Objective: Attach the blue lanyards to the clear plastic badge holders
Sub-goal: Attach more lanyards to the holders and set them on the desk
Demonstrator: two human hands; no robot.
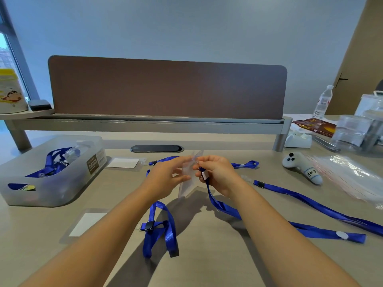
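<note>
Above the middle of the desk my left hand (165, 175) grips a clear plastic badge holder (189, 183) by its left edge, holding it upright. My right hand (217, 172) pinches the clip end of a blue lanyard (223, 208) at the holder's top edge; its strap trails down and to the right across the desk. Another blue lanyard (159, 228) lies folded below my left hand, and a third lanyard (310, 201) stretches along the right side. Two more badge holders with white cards lie flat, one holder (123, 163) at the back left and another holder (87, 223) at the front left.
A translucent bin (51, 195) with several lanyards sits at the left. On the right lie a grey plush toy (300, 166), clear plastic bags (352, 179), clear containers (352, 133) and a water bottle (322, 102). A brown partition (165, 90) closes the desk's back edge.
</note>
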